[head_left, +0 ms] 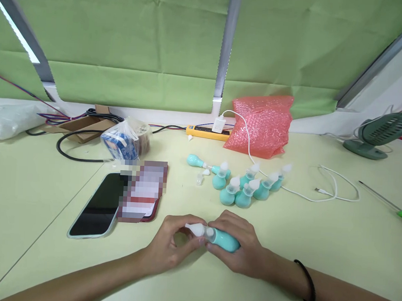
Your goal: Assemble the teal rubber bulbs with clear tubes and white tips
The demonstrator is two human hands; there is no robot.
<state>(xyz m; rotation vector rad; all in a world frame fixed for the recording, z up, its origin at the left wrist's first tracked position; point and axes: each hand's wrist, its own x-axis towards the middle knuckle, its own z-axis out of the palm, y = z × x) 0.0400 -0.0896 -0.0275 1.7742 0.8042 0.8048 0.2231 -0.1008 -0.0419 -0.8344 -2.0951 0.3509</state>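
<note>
Near the table's front, a nasal aspirator (pixel 226 240) with a teal bulb and a clear-white nozzle lies sideways between my hands. My right hand (pixel 241 242) is wrapped round the teal bulb. The fingers of my left hand (pixel 173 245) pinch the aspirator at its clear neck, beside the white tip, which points left. Just beyond my hands stand several similar teal bulbs (pixel 244 198) with white tips, grouped together. Left of them another teal aspirator (pixel 195 160) lies on its side, with small clear pieces (pixel 200 179) next to it.
Two phones, one black-screened (pixel 99 206) and one red-edged (pixel 155 208), lie at left. Behind are a bagged blue package (pixel 122 142), a yellow power strip (pixel 205 132) and red bubble wrap (pixel 263 127). A white cable (pixel 333 189), a screwdriver (pixel 380 196) and a green fan (pixel 384 131) are at right.
</note>
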